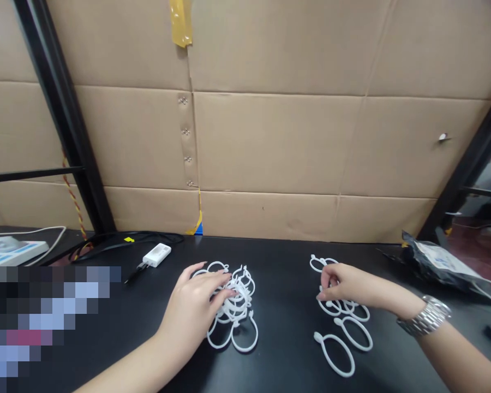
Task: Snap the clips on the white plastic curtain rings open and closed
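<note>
A pile of white plastic rings [239, 303], each with a small knob-like joint, lies tangled on the black table. My left hand [196, 300] rests over the pile's left side, thumb and fingers apart at the rings. To the right, several more rings lie in a loose, partly overlapping column. My right hand [339, 284] is above this column, with thumb and forefinger closed near the joint of a white ring [330, 312]; the fingers partly hide it. Closest to me in the column is a separate ring [339, 355], lying flat, with another ring [358, 334] just beyond it.
A white charger [157, 255] with a black plug lies at the back left, near black cables [123, 240]. A power strip [16, 252] is at the far left. A dark plastic package [437, 262] lies at the right. Cardboard [270, 147] walls the table's back edge.
</note>
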### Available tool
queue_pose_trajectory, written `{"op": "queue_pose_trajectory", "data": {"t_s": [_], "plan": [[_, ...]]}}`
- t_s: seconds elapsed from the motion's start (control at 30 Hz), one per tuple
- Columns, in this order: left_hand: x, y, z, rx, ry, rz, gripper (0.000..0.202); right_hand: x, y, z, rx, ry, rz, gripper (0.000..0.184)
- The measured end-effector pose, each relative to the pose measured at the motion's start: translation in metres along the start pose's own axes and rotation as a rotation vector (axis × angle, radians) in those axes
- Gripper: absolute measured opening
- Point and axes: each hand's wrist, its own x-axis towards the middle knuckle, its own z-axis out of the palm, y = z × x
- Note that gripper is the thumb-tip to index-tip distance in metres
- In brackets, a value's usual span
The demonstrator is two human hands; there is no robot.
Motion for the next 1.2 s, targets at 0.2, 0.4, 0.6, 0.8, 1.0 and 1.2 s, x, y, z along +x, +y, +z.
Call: {"op": "queue_pose_trajectory", "data": {"t_s": [0.2,0.4,0.6,0.8,1.0,1.2], "plan": [[0.001,-0.001,0.001,0.023,-0.007,-0.058,0.015,0.0,-0.002,0.004,-0.111,0.042,0.084,0.021],[0.003,0.002,-0.002,0.052,0.032,-0.113,0.036,-0.002,0.005,-0.014,-0.16,0.044,0.085,0.011],[0.003,0.008,-0.005,0.063,0.054,-0.045,0.034,0.0,0.021,-0.012,-0.207,-0.009,0.095,0.018],[0.002,0.011,-0.007,0.06,0.007,-0.04,0.041,0.003,0.026,-0.008,-0.277,-0.044,0.151,0.014],[0.001,0.012,-0.008,0.039,-0.001,-0.035,0.043,0.0,0.013,-0.012,-0.136,-0.018,0.101,0.019],[-0.001,0.02,-0.013,0.068,0.01,0.036,0.044,-0.011,-0.039,-0.001,0.098,0.024,-0.112,0.023]]}}
